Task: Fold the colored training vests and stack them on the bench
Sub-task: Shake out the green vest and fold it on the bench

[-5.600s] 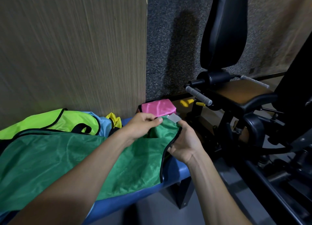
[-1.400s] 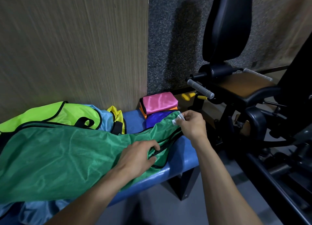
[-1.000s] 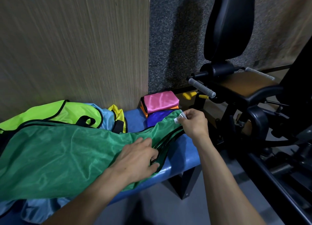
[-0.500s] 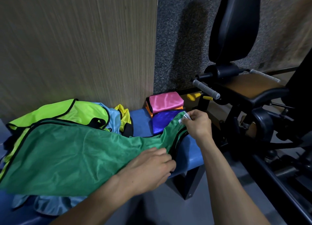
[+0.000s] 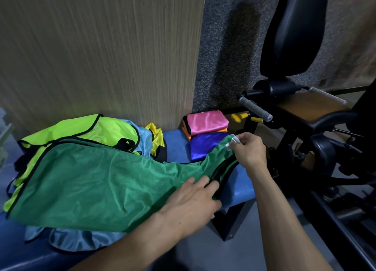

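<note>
Head camera (close) looks down at bench (image 5: 240,189).

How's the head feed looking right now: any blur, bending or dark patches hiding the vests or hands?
Head view: dim, with the light falling on the green vest and both hands, left hand and right hand, sharp; the wood panel is streaked with blur; wide-angle bending curves its edge; the gym machine at right sinks into shadow, details lost.
</note>
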### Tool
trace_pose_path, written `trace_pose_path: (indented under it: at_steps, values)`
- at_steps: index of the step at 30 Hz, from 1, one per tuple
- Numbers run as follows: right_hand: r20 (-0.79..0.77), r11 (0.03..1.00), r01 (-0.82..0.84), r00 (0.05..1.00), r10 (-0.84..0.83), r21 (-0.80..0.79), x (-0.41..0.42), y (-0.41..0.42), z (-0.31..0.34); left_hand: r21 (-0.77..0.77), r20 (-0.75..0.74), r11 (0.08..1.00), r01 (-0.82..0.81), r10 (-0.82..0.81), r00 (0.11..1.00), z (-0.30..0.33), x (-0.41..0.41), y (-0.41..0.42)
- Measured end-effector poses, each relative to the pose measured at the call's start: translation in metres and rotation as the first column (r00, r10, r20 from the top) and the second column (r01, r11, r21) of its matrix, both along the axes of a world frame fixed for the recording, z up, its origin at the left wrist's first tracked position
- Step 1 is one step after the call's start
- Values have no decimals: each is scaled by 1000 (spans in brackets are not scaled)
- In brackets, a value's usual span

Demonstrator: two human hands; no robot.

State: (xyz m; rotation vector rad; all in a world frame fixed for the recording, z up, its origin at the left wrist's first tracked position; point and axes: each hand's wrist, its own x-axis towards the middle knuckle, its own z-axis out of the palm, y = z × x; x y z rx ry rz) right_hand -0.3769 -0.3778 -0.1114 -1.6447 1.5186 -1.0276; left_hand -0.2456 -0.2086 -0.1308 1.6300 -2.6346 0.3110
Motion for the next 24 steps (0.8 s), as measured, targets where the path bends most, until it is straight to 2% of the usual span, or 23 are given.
trace_pose_path:
  at_steps: [3,5,7,9,11,14,17,19,21,23,24]
  values:
    - [-6,1000,20,1000,-20,-5,-4,-1,0,-67,-7,998,8,-9,1000,-3,-2,3]
    - [-1,1000,30,1000,-30,-7,-8,-4,-1,-50,-122,999,-3,-3,993,-3,0,4]
    - [-2,999,52,999,-52,4,-13,-8,-5,-57,-258,994,-95,77,963,2,10,3]
    - [-21,996,65,998,-64,56,-22,-13,-12,-48,-304,972,-230,205,930,0,31,-2]
    - [-77,987,76,995,-66,139,-32,-17,-23,12,-247,936,-351,343,906,-13,62,-6]
    - [-186,965,83,982,-36,249,-40,-18,-30,60,-144,905,-422,426,893,-33,95,-4]
    - [-88,933,21,996,12,360,-41,-16,-29,201,-167,897,-395,429,888,-41,108,1]
    - [-5,914,-19,1000,23,404,-40,-16,-31,132,-273,915,-381,403,873,-31,114,1]
    - [53,918,-36,998,16,396,-37,-16,-32,-76,-389,889,-451,390,834,-11,127,1]
    - [48,940,-32,999,16,340,-34,-16,-33,-269,-403,741,-615,493,771,6,148,1]
    - [18,952,-28,1000,23,304,-31,-16,-34,-310,-398,655,-689,568,720,13,160,1]
